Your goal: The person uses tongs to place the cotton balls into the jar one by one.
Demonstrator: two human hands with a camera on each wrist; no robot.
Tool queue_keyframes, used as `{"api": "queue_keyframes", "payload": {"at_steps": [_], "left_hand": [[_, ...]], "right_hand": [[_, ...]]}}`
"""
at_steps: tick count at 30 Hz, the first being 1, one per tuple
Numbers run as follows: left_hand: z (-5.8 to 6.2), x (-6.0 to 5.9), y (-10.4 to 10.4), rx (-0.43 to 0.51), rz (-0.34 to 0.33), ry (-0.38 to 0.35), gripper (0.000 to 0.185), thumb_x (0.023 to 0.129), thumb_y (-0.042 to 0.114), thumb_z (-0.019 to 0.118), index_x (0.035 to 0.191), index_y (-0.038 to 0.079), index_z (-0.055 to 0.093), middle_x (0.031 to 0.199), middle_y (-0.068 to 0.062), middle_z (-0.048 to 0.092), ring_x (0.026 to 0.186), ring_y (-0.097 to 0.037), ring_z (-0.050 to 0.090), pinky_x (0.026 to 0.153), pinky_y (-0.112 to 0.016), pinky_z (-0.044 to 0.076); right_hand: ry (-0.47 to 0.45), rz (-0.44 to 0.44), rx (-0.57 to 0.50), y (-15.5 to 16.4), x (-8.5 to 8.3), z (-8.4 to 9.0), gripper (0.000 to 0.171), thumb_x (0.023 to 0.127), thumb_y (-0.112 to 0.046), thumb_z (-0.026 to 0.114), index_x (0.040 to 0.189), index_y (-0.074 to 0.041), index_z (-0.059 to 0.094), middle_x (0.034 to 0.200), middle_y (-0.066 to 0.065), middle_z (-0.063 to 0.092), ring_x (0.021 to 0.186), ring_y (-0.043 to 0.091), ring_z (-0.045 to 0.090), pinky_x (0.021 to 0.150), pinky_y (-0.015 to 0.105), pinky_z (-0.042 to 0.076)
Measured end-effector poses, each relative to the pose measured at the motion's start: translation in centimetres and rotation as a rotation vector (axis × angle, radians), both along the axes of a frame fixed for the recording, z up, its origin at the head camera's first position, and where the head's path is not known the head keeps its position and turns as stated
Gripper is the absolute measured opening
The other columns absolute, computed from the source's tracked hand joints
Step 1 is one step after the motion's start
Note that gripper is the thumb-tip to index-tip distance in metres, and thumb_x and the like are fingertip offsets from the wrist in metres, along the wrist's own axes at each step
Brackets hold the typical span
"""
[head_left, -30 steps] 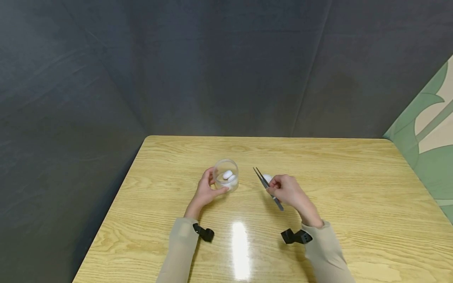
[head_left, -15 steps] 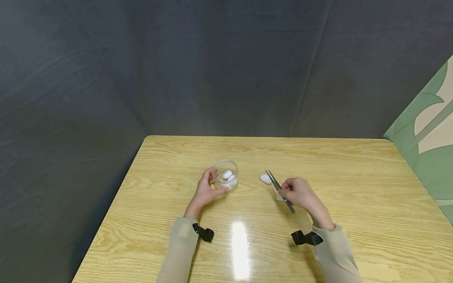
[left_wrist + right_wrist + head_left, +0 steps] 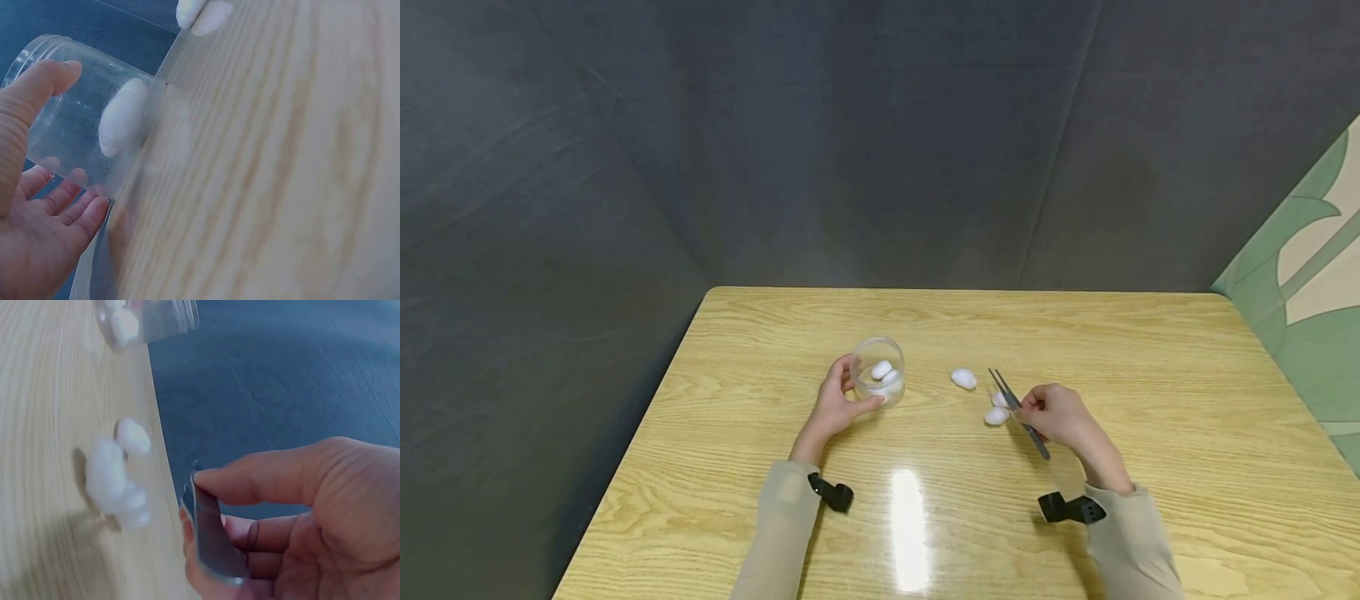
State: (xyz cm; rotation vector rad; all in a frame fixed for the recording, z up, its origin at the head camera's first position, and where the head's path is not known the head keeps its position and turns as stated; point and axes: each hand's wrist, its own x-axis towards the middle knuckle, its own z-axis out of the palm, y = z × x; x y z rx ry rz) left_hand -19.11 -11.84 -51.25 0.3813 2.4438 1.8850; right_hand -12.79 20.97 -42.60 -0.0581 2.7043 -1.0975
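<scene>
My left hand (image 3: pixel 837 402) grips a small clear jar (image 3: pixel 879 372) upright on the wooden table (image 3: pixel 1150 375), thumb on the near wall, fingers round the far side. White cotton balls (image 3: pixel 882 369) lie inside it. In the left wrist view the thumb (image 3: pixel 28 112) presses the jar (image 3: pixel 75 106) and one ball (image 3: pixel 122 125) shows through the wall. My right hand (image 3: pixel 1056 414) pinches metal tweezers (image 3: pixel 1018 410), tips slightly apart with nothing between them. Three loose cotton balls lie on the table: one (image 3: pixel 963 378) left of the tips, two (image 3: pixel 997 414) beside the tweezers. The right wrist view shows the tweezers (image 3: pixel 211 540) and balls (image 3: pixel 109 478).
Dark grey fabric walls close in the back and left. A green patterned panel (image 3: pixel 1311 275) stands at the right. The table's left edge (image 3: pixel 640 433) drops off close to the jar. Black wrist mounts (image 3: pixel 833 494) sit on both sleeves.
My right hand has moved right and slightly nearer with the tweezers, away from the jar, uncovering the loose cotton balls. The left hand and jar stay still.
</scene>
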Motion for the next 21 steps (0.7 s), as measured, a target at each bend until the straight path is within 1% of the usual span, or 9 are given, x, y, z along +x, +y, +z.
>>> {"api": "queue_keyframes", "payload": {"at_steps": [4, 8, 11, 17, 21], "left_hand": [[0.1, 0.0, 0.0, -0.005, 0.004, -0.01, 0.078, 0.073, 0.004, 0.079, 0.137, -0.001, 0.035, 0.126, -0.019, 0.049, 0.114, -0.032, 0.05, 0.096, -0.043, 0.044], [0.0, 0.0, 0.0, -0.011, 0.005, -0.009, 0.078, 0.073, 0.004, 0.079, 0.137, -0.001, 0.035, 0.126, -0.018, 0.049, 0.115, -0.031, 0.05, 0.097, -0.043, 0.043], [-0.1, 0.0, 0.0, -0.002, 0.002, -0.002, 0.078, 0.072, 0.003, 0.079, 0.137, -0.001, 0.035, 0.125, -0.019, 0.05, 0.115, -0.032, 0.049, 0.098, -0.043, 0.042], [0.0, -0.1, -0.1, 0.009, -0.008, 0.01, 0.078, 0.072, 0.002, 0.079, 0.137, -0.002, 0.035, 0.125, -0.02, 0.05, 0.115, -0.033, 0.049, 0.098, -0.043, 0.042], [0.0, -0.1, -0.1, 0.016, -0.019, 0.018, 0.077, 0.073, -0.001, 0.077, 0.137, -0.006, 0.033, 0.126, -0.025, 0.048, 0.116, -0.038, 0.048, 0.098, -0.047, 0.041]], "right_hand": [[0.006, 0.011, 0.014, 0.8, 0.4, -0.3, 0.015, 0.086, -0.008, 0.062, 0.073, 0.0, 0.058, 0.052, 0.0, 0.048, 0.045, 0.014, 0.048, 0.046, 0.028, 0.042], [0.008, 0.01, 0.024, 1.4, 0.8, -0.6, 0.015, 0.085, -0.006, 0.061, 0.072, 0.0, 0.058, 0.05, -0.001, 0.048, 0.043, 0.014, 0.049, 0.046, 0.028, 0.042], [-0.01, 0.002, 0.034, 1.7, 1.0, -0.9, 0.014, 0.084, -0.006, 0.061, 0.072, 0.0, 0.058, 0.051, -0.001, 0.05, 0.043, 0.013, 0.05, 0.046, 0.028, 0.044], [-0.059, -0.011, 0.028, 2.3, 1.4, -1.3, 0.015, 0.085, -0.008, 0.061, 0.073, 0.0, 0.057, 0.059, 0.002, 0.054, 0.045, 0.012, 0.053, 0.046, 0.028, 0.047], [-0.064, -0.013, 0.022, 2.3, 1.7, -1.5, 0.016, 0.086, -0.008, 0.062, 0.073, -0.001, 0.057, 0.058, 0.001, 0.052, 0.045, 0.013, 0.051, 0.046, 0.028, 0.046]]}}
